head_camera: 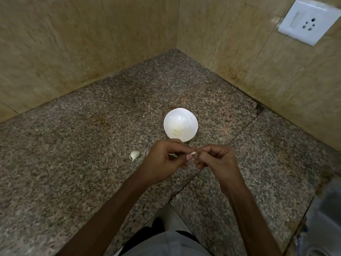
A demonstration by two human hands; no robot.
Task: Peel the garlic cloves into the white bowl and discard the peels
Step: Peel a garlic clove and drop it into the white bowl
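Presently the left hand (166,159) and right hand (215,159) meet at six o'clock of the white bowl (184,115), each with fingers curled, pinching one small garlic clove (193,153) between them. The hold is judged close to the bowl so that the clove drops in readily. Pale pieces (177,132) in the bowl are likely peeled cloves. One unpeeled clove (134,155) waits on the granite counter (73,145) at eight o'clock of the bowl. No legible writing noted; the wall socket (307,21) at two o'clock bears none.

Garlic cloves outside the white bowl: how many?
2: a loose clove on the granite counter beside the left hand; a held clove pinched between it and the right hand. Others possibly hidden.
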